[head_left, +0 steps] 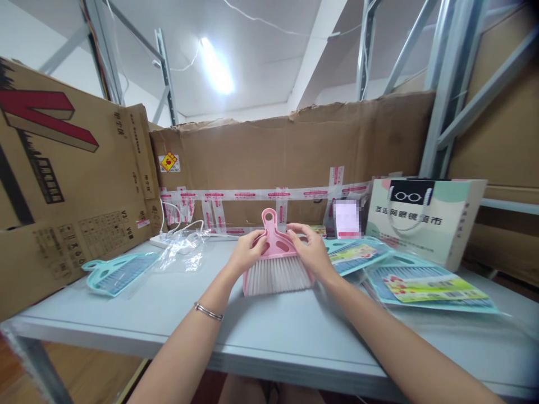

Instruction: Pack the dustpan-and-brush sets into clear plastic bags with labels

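A pink hand brush (278, 275) with pale bristles stands upright in front of me, its looped handle at the top. Behind it shows a pink edge, probably a matching dustpan nested against it. My left hand (248, 251) grips the brush's left shoulder, thumb on the front. On the opposite shoulder, my right hand (310, 251) holds it with the thumb in front and fingers behind. The bristle ends point down toward the grey tabletop (261, 325). A bracelet (209, 311) circles my left wrist.
Left lies a turquoise dustpan set (122, 274) beside a clear plastic bag (181, 252) and a white power strip (162, 240). Right are packaged turquoise sets (433, 285) and a paper gift bag (415, 224). Cardboard (261, 157) walls the back; a large carton (71, 185) stands left.
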The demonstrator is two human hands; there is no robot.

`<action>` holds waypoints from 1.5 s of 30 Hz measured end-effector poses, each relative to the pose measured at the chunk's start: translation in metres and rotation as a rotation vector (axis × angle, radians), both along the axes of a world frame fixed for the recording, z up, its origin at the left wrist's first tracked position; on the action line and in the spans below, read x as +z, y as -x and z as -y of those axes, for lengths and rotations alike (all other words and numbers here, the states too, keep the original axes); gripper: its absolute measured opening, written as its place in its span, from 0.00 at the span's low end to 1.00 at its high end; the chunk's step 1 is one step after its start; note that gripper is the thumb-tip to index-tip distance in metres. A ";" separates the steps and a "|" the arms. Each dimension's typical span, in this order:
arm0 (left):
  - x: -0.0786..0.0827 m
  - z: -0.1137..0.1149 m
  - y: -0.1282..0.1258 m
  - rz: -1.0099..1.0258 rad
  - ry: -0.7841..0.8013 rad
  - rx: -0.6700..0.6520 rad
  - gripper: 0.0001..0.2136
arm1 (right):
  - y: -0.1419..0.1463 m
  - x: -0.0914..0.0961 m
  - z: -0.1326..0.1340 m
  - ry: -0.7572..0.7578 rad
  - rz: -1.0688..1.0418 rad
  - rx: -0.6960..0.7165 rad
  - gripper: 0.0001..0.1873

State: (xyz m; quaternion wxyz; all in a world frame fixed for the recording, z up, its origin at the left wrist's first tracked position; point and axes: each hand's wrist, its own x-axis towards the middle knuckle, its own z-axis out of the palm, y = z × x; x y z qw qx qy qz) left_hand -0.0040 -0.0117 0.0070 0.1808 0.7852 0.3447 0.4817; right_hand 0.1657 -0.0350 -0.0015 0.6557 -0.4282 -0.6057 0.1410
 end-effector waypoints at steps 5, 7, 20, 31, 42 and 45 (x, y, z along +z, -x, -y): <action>0.001 0.001 -0.002 0.124 0.037 0.038 0.11 | 0.006 -0.003 0.006 -0.050 0.277 -0.154 0.14; 0.000 0.002 -0.005 0.188 0.061 0.045 0.10 | 0.011 -0.008 0.007 -0.027 0.338 -0.130 0.13; 0.014 0.015 0.003 0.382 0.363 -0.534 0.18 | 0.030 -0.008 0.018 0.025 0.209 0.241 0.08; 0.016 0.012 0.002 0.525 0.344 -0.448 0.16 | 0.032 -0.008 0.014 0.094 0.048 0.269 0.09; 0.015 0.011 0.004 0.497 0.297 -0.448 0.18 | 0.024 -0.001 0.014 0.089 0.207 0.280 0.08; 0.017 0.016 -0.002 0.505 0.266 -0.377 0.19 | 0.026 -0.001 0.014 0.083 0.201 0.275 0.07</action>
